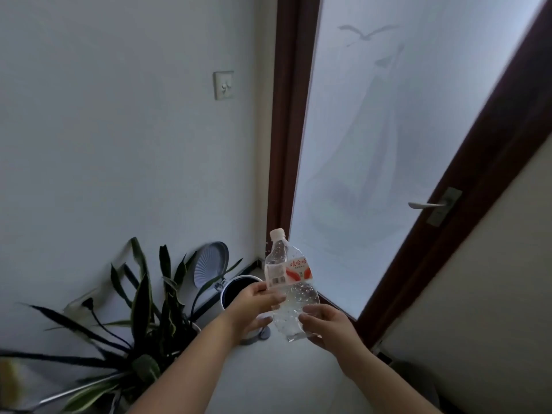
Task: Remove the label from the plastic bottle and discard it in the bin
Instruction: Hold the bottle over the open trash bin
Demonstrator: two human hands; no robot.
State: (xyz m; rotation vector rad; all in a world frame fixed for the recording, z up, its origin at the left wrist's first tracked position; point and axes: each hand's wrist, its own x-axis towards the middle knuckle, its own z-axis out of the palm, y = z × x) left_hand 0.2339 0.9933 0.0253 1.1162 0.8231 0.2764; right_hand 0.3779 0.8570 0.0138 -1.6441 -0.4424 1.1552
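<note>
A flattened clear plastic bottle (294, 306) with a white cap is held upright in front of me. A red and white label (288, 273) wraps its middle. My right hand (327, 327) grips the bottle's lower end from the right. My left hand (254, 303) pinches the label's lower left edge with thumb and fingers. Below and behind the hands stands a white pedal bin (239, 289) with its round lid (210, 267) raised and a dark inside showing.
A potted plant (143, 318) with long striped leaves stands left of the bin against the white wall. A frosted glass door (388, 174) in a brown frame with a metal handle (430, 204) is at the right. A light switch (223, 85) sits on the wall.
</note>
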